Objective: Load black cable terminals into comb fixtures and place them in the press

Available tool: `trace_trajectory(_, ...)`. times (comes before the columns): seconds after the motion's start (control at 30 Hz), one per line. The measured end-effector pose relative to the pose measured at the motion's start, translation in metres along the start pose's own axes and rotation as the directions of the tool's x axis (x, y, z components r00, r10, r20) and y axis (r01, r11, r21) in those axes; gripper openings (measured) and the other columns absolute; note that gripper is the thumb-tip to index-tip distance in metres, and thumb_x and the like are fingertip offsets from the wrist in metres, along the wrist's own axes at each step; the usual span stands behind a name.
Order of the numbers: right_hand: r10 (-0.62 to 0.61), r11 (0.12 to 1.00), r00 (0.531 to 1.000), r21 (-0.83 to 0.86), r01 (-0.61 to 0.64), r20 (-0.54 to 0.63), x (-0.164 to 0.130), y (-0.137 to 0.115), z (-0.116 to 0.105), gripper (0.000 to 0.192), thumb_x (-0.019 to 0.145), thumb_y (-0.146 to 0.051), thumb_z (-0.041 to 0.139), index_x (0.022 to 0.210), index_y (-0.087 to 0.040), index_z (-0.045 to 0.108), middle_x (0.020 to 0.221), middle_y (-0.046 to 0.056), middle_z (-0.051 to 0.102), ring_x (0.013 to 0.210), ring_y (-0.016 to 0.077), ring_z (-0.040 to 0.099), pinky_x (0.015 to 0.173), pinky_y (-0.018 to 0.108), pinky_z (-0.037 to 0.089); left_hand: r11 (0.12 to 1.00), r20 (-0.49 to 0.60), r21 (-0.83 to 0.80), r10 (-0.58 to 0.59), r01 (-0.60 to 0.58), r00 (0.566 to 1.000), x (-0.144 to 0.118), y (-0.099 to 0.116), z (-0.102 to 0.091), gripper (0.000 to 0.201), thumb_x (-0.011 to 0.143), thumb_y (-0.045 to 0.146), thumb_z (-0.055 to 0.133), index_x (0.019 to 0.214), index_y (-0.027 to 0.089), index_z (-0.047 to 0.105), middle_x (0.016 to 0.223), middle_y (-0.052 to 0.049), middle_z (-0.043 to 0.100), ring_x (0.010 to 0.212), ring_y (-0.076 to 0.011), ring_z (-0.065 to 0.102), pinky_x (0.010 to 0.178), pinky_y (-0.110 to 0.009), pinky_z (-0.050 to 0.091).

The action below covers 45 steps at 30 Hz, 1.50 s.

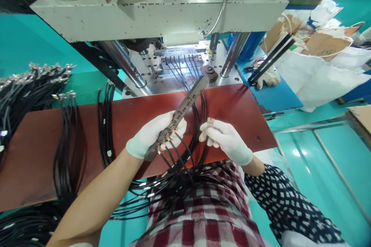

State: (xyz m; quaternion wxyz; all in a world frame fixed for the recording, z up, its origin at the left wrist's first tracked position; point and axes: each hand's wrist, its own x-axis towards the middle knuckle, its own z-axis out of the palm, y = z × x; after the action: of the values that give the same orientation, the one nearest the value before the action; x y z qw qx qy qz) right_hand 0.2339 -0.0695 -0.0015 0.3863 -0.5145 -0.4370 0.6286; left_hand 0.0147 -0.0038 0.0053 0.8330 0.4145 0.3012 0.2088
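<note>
Gloves are worn on both hands; the left hand (155,133) is closed around the lower part of a long dark bar (181,114), which is held tilted, its far end raised toward the machine; small metal plugs (165,141) are seated along the bar near the glove, and black cables (176,162) hang from them down toward the lap. The right hand (224,139) is pinched shut on a small metal cable end (210,122), held just beside the bar and apart from it; more black cables are looped between the two hands. Under both hands a brown board (237,112) is laid as a work surface. Behind the board a metal plate (179,63) of the press (162,11) is seen, with several cables laid in its grooves between the steel columns (124,61). On the left of the board a bundle of black cables (65,131) is draped over the edge; farther left a larger heap of cables with metal ends (31,81) is spread on the green surface. To the right, well apart, a spare glove (268,77) is lying on a blue shelf (278,96), beside white bags (319,73). A checked shirt (203,216) is seen at the bottom.
</note>
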Motion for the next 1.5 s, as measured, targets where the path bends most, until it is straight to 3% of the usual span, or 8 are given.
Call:
trace_trajectory(0.1,-0.033,0.996,0.999,0.087,0.035,-0.03,0.001,0.002,0.005,0.025,0.086,-0.036,0.059,0.102,-0.017,0.062,0.065,-0.002,0.064,0.049,0.0063,0.042,0.045,0.019,0.029,0.973,-0.058,0.217,0.092,-0.077,0.994,-0.002,-0.005,-0.001,0.041,0.091,0.057,0.05,0.086,0.017,0.053,0.065,0.002,0.048,0.043,-0.0065,0.039,0.034,-0.016,0.03)
trace_trajectory(0.23,-0.043,0.993,0.995,0.103,0.051,-0.087,0.006,0.003,0.016,0.027,0.083,-0.043,0.064,0.074,-0.018,0.058,0.049,-0.006,0.051,0.042,0.0059,0.03,0.044,0.022,0.026,0.922,-0.05,0.366,0.154,-0.126,0.987,0.001,-0.012,0.004,0.043,0.093,0.056,0.048,0.088,0.015,0.055,0.068,0.0,0.05,0.051,-0.0073,0.041,0.042,-0.018,0.035)
trace_trajectory(0.4,-0.093,0.996,0.987,-0.012,0.092,-0.129,0.013,-0.002,0.026,0.023,0.081,-0.036,0.066,0.07,-0.018,0.059,0.052,-0.004,0.055,0.053,0.0107,0.047,0.061,0.026,0.042,0.881,-0.011,0.44,0.197,-0.173,0.98,0.004,-0.013,0.005,0.042,0.096,0.054,0.045,0.088,0.014,0.055,0.069,0.001,0.048,0.057,-0.0088,0.04,0.049,-0.02,0.035)
trace_trajectory(0.57,-0.133,0.99,0.981,-0.067,0.125,-0.141,0.015,-0.006,0.029,0.018,0.082,-0.033,0.064,0.072,-0.018,0.058,0.055,-0.003,0.058,0.056,0.0119,0.052,0.064,0.027,0.044,0.848,0.005,0.496,0.214,-0.188,0.977,0.001,-0.012,0.004,0.04,0.098,0.053,0.042,0.087,0.016,0.052,0.069,0.003,0.045,0.057,-0.009,0.04,0.05,-0.021,0.036)
trace_trajectory(0.87,-0.141,0.978,0.979,-0.175,0.115,-0.146,0.015,-0.003,0.027,0.017,0.084,-0.031,0.061,0.073,-0.018,0.057,0.056,-0.003,0.06,0.057,0.0124,0.054,0.063,0.027,0.045,0.532,-0.044,0.837,0.297,-0.127,0.954,0.001,-0.011,0.013,0.035,0.099,0.047,0.039,0.08,0.019,0.044,0.066,0.004,0.04,0.059,-0.0107,0.038,0.056,-0.025,0.035)
trace_trajectory(1.2,-0.114,0.991,0.99,-0.082,0.107,-0.079,0.01,0.001,0.014,0.023,0.089,-0.035,0.057,0.091,-0.015,0.069,0.077,0.002,0.07,0.058,0.0087,0.049,0.055,0.022,0.041,0.819,-0.006,0.544,0.219,-0.181,0.976,0.004,-0.014,0.005,0.039,0.098,0.052,0.041,0.088,0.016,0.051,0.068,0.004,0.045,0.055,-0.008,0.041,0.049,-0.021,0.036)
trace_trajectory(1.37,-0.186,0.967,0.982,-0.184,0.175,-0.043,0.014,-0.001,0.006,0.027,0.088,-0.027,0.058,0.064,-0.016,0.063,0.058,-0.002,0.058,0.054,0.0083,0.045,0.054,0.023,0.036,0.82,0.034,0.546,0.184,-0.172,0.982,0.003,-0.014,0.0,0.04,0.098,0.051,0.043,0.088,0.014,0.054,0.071,0.002,0.048,0.058,-0.008,0.042,0.051,-0.021,0.036)
trace_trajectory(1.5,-0.178,0.963,0.984,-0.205,0.176,0.01,0.015,-0.005,0.004,0.032,0.089,-0.025,0.056,0.058,-0.016,0.059,0.055,-0.002,0.058,0.053,0.0087,0.044,0.057,0.024,0.036,0.781,0.048,0.602,0.172,-0.166,0.984,0.002,-0.013,-0.001,0.038,0.098,0.051,0.044,0.085,0.015,0.051,0.071,0.003,0.046,0.061,-0.0084,0.042,0.053,-0.021,0.036)
